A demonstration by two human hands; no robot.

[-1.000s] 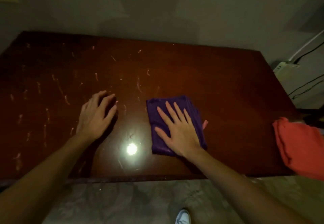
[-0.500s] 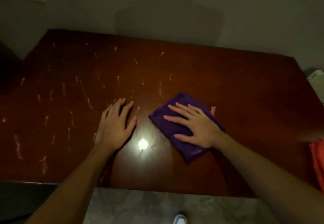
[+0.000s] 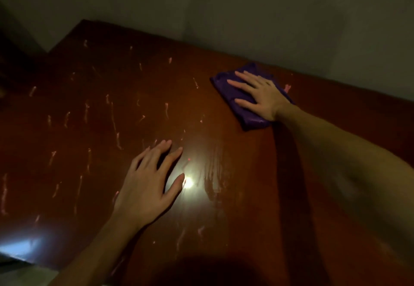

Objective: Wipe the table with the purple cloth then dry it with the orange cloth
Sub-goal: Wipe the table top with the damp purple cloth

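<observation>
I see the dark reddish-brown polished wooden table [image 3: 324, 151] filling most of the view, its far edge against a plain grey wall [image 3: 268, 17]. Pale pink streaks of residue [image 3: 113, 117] lie scattered over its left and middle, while the right side looks largely clear, so I judge the wiping step is partly done and the drying step not yet begun; the orange cloth is not in view. My right hand [image 3: 259, 94] is stretched out to the far right part of the table, just short of the wall edge, palm down, its fingers [image 3: 244, 76] spread flat and pressing the folded purple cloth [image 3: 230, 88] rather than gripping it. The cloth's long axis runs from far-left to near-right, and the fingers point left toward the streaks, so the coming sweep, I'd guess, goes leftward. The right hand is the one on the cloth; my left hand [image 3: 150, 182] rests well apart from it, nearer me, open and flat on the wood beside a bright glare spot [image 3: 189, 182]
</observation>
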